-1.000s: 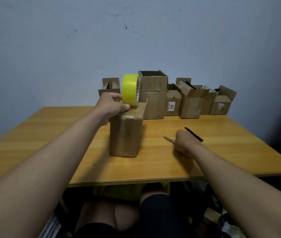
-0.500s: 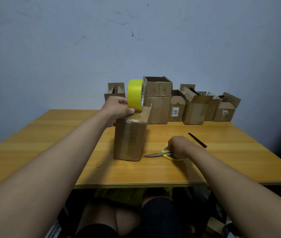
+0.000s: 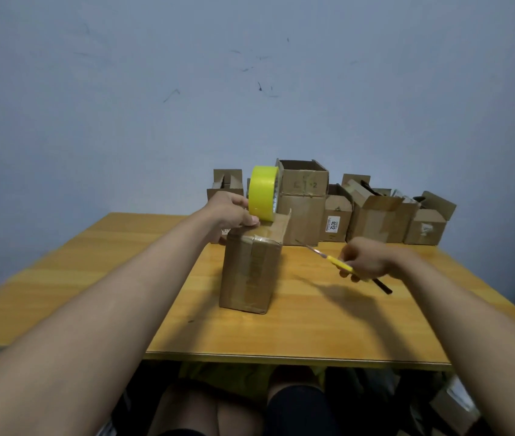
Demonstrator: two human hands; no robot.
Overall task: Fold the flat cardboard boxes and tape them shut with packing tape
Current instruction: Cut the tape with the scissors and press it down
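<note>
Both hands are seen from above and behind, at the ends of long bare forearms that reach forward over the wooden table (image 3: 99,278). Part of the left hand (image 3: 229,212) is hidden: its fingers curl round the far side of the yellow tape roll (image 3: 262,193), so only the knuckles and a thumb tip pressed on the box top can be made out. The roll is held upright on edge, just above the cardboard box (image 3: 250,272), which stands directly under that hand; one flap is raised on the box's right side, and clear tape can be faintly made out running over its top and down its front. Whether a strip runs from the roll to the box cannot be told. The right hand (image 3: 368,258) is held above the table, to the right of the box and apart from it, with its fingers closed round the yellow handles of the scissors (image 3: 333,261). The blades point toward the box and are blurred, so whether they are parted cannot be told. A dark pen (image 3: 382,286) is partly covered by this hand, only its near end showing. Beyond both hands, a row of small boxes (image 3: 372,215) stands against the wall, several with flaps open; their contents are hard to make out. Knees are cut off at the lower edge.
</note>
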